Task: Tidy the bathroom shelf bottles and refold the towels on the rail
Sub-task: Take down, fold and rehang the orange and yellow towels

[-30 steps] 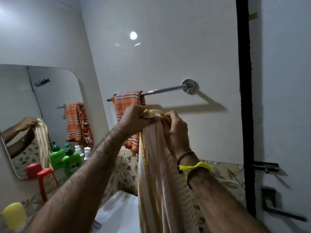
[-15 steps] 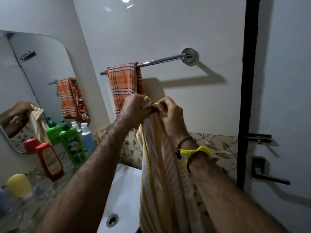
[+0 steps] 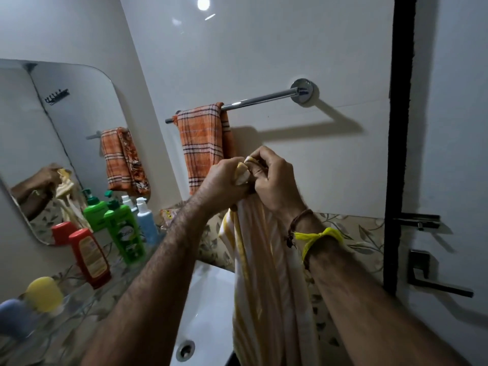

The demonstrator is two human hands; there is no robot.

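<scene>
A yellow-and-white striped towel (image 3: 266, 281) hangs down in front of me over the sink. My left hand (image 3: 221, 180) and my right hand (image 3: 272, 178) grip its top edge close together, just below the chrome towel rail (image 3: 264, 99). An orange checked towel (image 3: 202, 143) hangs folded on the rail's left end. Along the glass shelf (image 3: 76, 310) at the left stand a red bottle (image 3: 91, 257), a green bottle (image 3: 124, 231), a blue-white pump bottle (image 3: 146, 223) and a yellow-capped item (image 3: 45, 293).
A mirror (image 3: 47, 143) on the left wall reflects the hands, towels and bottles. A white sink (image 3: 206, 313) with its drain lies below. To the right are a black door frame (image 3: 398, 154), a latch (image 3: 417, 220) and a door handle (image 3: 433, 276).
Both hands with the striped towel's top edge have dropped from rail height to below it and drawn closer together. The view tilted down, then lifted a little.
</scene>
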